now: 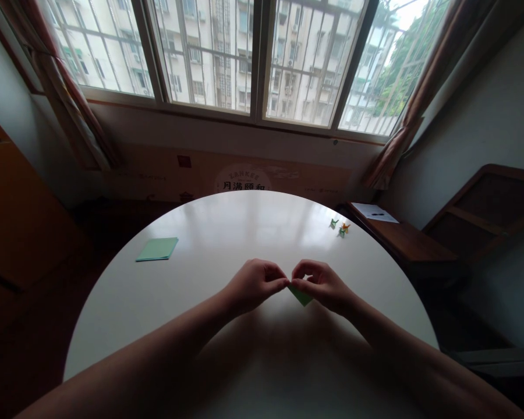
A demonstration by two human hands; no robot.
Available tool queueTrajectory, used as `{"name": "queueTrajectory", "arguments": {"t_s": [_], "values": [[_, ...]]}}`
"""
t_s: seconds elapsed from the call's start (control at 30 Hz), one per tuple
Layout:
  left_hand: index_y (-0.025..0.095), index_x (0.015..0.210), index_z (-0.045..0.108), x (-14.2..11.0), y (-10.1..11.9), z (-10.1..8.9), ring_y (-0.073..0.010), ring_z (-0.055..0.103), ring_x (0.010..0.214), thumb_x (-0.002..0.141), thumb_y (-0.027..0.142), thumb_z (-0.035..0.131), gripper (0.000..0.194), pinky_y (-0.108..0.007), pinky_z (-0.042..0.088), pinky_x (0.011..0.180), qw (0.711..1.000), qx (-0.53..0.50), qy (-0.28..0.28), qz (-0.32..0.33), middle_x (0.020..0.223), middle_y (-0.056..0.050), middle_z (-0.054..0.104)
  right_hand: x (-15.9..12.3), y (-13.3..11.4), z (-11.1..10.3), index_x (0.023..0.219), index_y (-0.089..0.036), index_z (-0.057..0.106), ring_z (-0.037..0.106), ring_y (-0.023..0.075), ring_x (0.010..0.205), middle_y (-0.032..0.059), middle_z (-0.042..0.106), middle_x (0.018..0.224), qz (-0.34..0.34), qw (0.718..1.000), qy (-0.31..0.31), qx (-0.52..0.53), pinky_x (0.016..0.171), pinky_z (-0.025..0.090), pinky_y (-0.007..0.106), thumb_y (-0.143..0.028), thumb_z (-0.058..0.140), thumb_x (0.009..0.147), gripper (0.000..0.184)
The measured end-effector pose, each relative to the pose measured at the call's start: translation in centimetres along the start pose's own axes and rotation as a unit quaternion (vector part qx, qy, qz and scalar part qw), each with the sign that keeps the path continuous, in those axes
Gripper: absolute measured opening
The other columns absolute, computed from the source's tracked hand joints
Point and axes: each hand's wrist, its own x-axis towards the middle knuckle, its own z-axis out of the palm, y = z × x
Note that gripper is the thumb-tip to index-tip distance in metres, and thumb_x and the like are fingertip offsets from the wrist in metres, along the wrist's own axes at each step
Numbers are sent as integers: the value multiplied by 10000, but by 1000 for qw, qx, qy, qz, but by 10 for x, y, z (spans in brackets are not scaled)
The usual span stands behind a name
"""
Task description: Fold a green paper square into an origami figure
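A small folded piece of green paper (301, 295) is held above the white round table (227, 227), its pointed lower part showing below the fingers. My left hand (258, 282) pinches its upper left tip between thumb and forefinger. With thumb and curled fingers, my right hand (319, 284) grips the paper close beside that tip. The fingertips of both hands nearly meet, and they hide the paper's upper edge.
A stack of light green paper squares (158, 249) lies at the table's left. Small folded paper figures, green (334, 223) and orange (344, 227), stand near the back right edge. Beyond it, a wooden chair (402, 238) carries a white sheet (373, 212) with a dark object on it.
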Motion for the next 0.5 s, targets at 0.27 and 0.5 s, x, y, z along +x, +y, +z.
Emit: {"name": "queueTrajectory", "arguments": {"t_s": [0.27,0.5], "values": [[158,792,780,-1,-2,4,-151,617,611,807,299,686,170,-240,450,607,999,4,-36,-4,680,-20,719,-1,-2,-1,796,-157,664,466,108,600,-7,587,717,12,997,-59,-53,524,331,224,-327,723,821,182],[160,777,776,-1,-3,2,-160,634,655,809,301,698,165,-236,448,628,998,24,-54,23,704,-29,734,-2,-2,-3,831,-158,649,484,115,629,-6,577,739,27,993,-98,-58,527,341,215,-369,708,845,219]]}}
